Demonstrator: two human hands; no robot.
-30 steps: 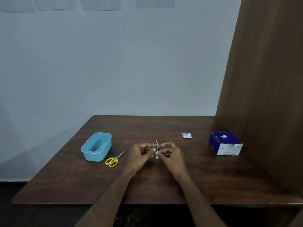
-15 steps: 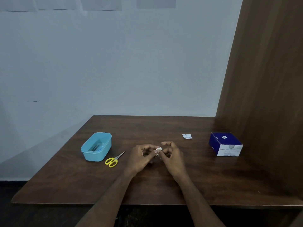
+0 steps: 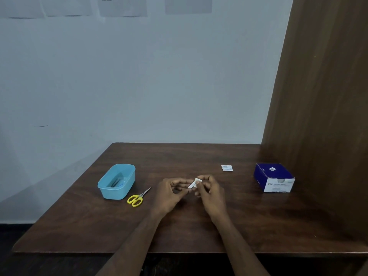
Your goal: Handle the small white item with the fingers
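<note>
Fingers (image 3: 197,183) around one white packet (image 3: 193,184)

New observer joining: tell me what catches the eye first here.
Both hands meet mid-table, left hand and right hand pinching a small white packet. Left of them sit a blue tub and yellow scissors; a blue box stands far right.

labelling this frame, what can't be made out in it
Head view only:
- small white packet, pinched between left hand and right hand: fingers cover most, print unreadable.
- contents of blue tub: dark, too dim.
- blue box label: too small.
- sachet: too small.
</note>
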